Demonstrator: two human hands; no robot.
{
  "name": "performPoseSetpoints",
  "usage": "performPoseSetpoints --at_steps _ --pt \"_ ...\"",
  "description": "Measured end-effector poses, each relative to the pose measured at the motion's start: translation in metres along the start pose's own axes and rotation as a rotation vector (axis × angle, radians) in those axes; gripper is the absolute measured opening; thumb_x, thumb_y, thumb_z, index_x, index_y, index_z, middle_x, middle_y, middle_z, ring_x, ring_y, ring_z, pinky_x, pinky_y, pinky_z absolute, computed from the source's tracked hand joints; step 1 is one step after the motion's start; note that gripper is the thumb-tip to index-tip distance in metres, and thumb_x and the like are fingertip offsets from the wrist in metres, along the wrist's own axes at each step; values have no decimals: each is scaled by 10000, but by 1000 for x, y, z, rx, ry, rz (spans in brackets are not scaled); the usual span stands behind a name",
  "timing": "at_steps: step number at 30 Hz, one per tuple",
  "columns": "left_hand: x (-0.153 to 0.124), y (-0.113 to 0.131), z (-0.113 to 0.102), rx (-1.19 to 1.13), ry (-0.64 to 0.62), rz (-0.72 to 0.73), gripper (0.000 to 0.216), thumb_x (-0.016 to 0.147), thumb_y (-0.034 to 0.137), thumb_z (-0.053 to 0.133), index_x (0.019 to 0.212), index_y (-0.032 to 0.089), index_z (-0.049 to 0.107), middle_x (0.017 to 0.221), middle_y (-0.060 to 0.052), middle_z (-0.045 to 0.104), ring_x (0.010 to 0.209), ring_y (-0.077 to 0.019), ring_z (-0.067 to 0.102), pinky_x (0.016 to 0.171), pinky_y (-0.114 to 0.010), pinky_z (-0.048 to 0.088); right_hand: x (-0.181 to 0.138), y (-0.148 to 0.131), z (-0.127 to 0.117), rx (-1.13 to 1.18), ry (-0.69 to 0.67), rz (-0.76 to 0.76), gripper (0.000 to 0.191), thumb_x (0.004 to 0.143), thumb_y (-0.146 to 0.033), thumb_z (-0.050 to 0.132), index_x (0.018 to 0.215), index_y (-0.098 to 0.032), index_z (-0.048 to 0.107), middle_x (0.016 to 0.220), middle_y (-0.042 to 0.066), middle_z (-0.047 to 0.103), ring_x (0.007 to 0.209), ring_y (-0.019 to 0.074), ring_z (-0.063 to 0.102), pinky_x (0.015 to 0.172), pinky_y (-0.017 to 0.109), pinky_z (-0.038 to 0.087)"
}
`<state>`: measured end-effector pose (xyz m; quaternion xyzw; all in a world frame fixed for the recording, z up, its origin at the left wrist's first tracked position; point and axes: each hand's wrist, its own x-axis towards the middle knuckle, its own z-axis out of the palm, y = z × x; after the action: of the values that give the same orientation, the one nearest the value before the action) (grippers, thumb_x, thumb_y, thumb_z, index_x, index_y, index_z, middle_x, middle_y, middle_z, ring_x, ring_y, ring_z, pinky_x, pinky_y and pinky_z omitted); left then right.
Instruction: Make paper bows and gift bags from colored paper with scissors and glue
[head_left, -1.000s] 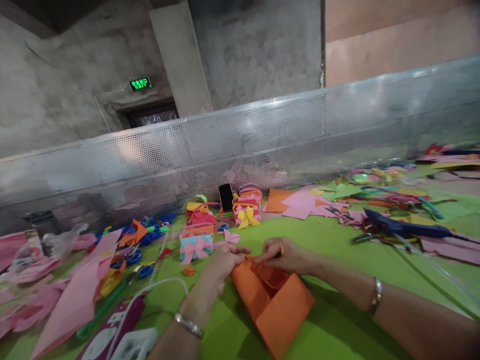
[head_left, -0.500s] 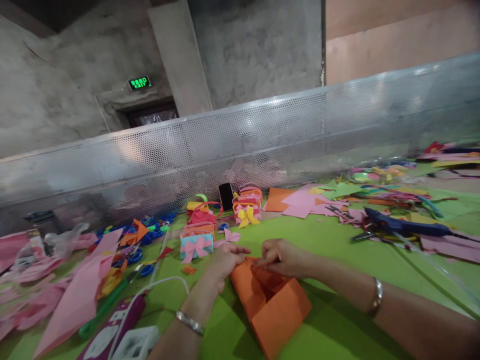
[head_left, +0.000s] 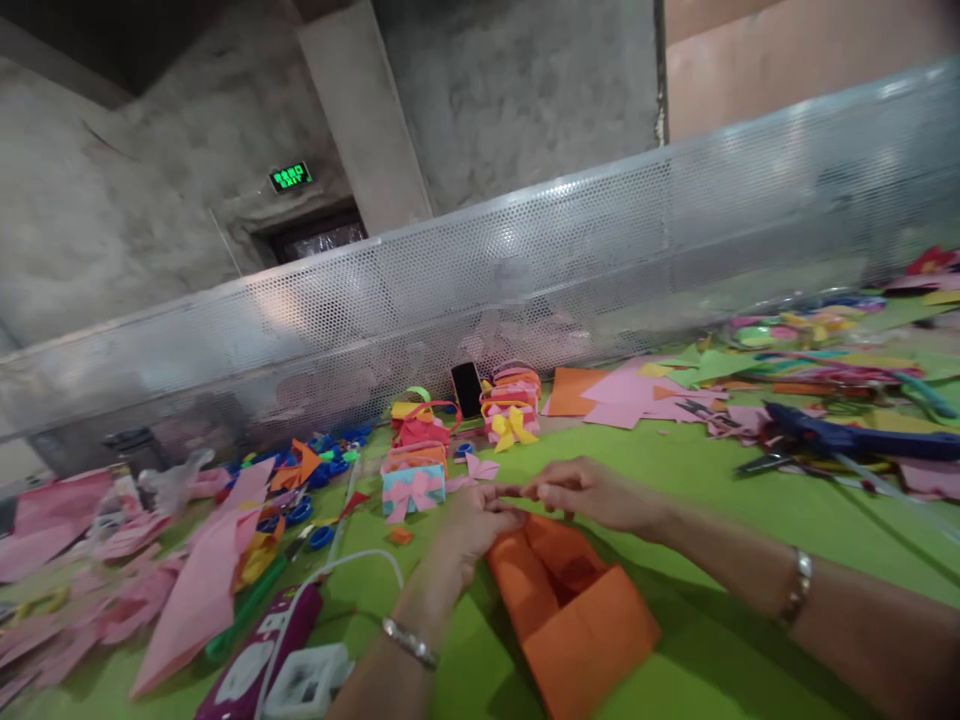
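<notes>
An orange folded paper box (head_left: 592,640) with an opening in its top lies in front of me, its shape tapering toward the far end. My left hand (head_left: 480,525) is closed on its far left corner, thumb and fingers pinching the paper. At the far edge of the box is my right hand (head_left: 600,495), its fingers bent over the paper and the fingertips close to those of my left hand. The fingers of both hands hide part of that far edge. Beyond my left hand stands a small light-blue paper bag with a pink bow (head_left: 414,492).
More small paper bags (head_left: 511,410) stand farther back near a phone (head_left: 466,390). At right lie a blue glue gun (head_left: 855,435) and paper sheets (head_left: 626,395). At left are pink paper strips (head_left: 202,580), scissors and a purple power strip (head_left: 262,650). A perforated metal barrier (head_left: 450,270) closes off the back.
The view has shifted, so everything sits slightly farther right. My right hand's fingers have come out of the box's opening area to its far edge, straightening a little; my left hand keeps its corner.
</notes>
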<state>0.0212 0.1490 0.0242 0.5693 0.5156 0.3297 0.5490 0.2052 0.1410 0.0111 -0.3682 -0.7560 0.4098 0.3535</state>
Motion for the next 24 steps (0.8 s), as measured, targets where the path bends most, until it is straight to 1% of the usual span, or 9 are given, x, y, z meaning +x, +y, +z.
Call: performPoseSetpoints --at_steps 1,3,5,7,10,15,19,22,24 --pt "0 0 1 -1 0 1 352 526 95 730 870 123 662 584 14 641 569 -107 564 615 -231 410 1 0 2 -1 28 77 342 850 -398 473 872 -137 693 739 33 570 604 106 460 529 231 344" --pt "-2 2 4 4 2 5 351 543 95 724 886 124 656 556 31 618 548 -101 550 592 -224 396 3 -1 5 -56 29 183 331 846 -370 482 677 -134 640 557 -22 458 505 83 351 469 229 262" --pt "-3 3 6 18 -5 9 331 563 89 712 885 133 652 530 51 590 529 -92 532 579 -217 385 4 -1 9 -120 32 214 319 810 -314 535 534 -155 546 482 -58 336 479 74 266 457 238 206" --pt "-4 4 7 39 -13 8 313 574 75 700 877 138 648 514 64 570 510 -83 512 567 -211 374 5 0 11 -143 35 217 337 770 -265 576 468 -168 461 464 -70 276 476 70 234 457 242 185" --pt "-5 5 7 48 -12 6 316 571 66 700 876 133 647 532 52 586 520 -83 516 574 -212 375 6 2 12 -162 22 215 357 744 -246 590 448 -177 402 449 -73 267 464 66 234 445 239 177" --pt "-5 5 7 41 -18 -8 318 522 122 765 821 142 659 580 24 616 581 -106 548 629 -233 403 6 6 13 -159 8 232 230 752 -244 550 542 -173 489 462 -70 367 447 64 303 427 217 226" --pt "-6 6 9 126 -23 32 218 543 219 761 727 138 678 667 -14 655 643 -124 553 663 -246 403 6 6 13 -181 16 226 275 756 -275 541 516 -173 454 455 -75 341 450 64 292 422 213 217" --pt "-7 8 10 244 -7 74 151 575 274 728 592 142 657 566 21 594 560 -98 471 591 -233 358 6 3 13 -201 31 214 277 763 -292 532 525 -173 452 468 -73 349 465 67 297 428 211 223" --pt "-7 9 11 284 8 79 182 566 272 722 492 151 607 486 47 520 508 -82 403 543 -227 315 6 1 13 -217 33 205 251 759 -266 526 533 -169 472 474 -69 371 474 68 312 439 209 236"
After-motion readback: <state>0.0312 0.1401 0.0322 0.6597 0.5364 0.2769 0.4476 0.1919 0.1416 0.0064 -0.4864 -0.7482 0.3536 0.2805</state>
